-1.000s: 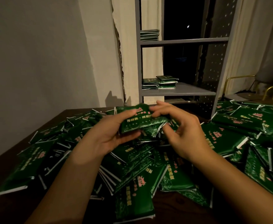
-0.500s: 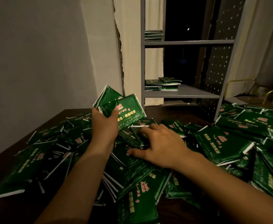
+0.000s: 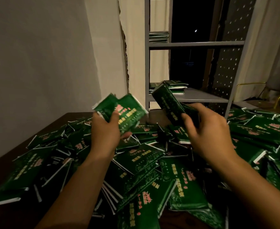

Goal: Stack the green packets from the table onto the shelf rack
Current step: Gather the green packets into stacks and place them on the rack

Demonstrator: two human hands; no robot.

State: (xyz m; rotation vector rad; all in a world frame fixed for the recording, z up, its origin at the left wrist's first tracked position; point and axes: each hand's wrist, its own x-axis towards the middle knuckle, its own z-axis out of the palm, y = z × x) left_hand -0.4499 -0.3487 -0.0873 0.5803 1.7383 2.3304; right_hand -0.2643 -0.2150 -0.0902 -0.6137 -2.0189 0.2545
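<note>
left hand (image 3: 105,129): gripped fanned glossy green foil packets (image 3: 126,113), 11 o'clock above the pile
right hand (image 3: 207,129): gripped one dark green packet (image 3: 166,101), tilted, 1 o'clock
desk (image 3: 56,124): heaped packets
grey metal shelf rack (image 3: 195,97): small stacks, 12 o'clock

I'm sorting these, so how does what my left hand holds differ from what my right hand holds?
The left hand grips a fanned bunch of packets, printed faces towards you. The right hand grips one packet, tilted up and left, looking darker. Both are green packets raised above the pile.
</note>
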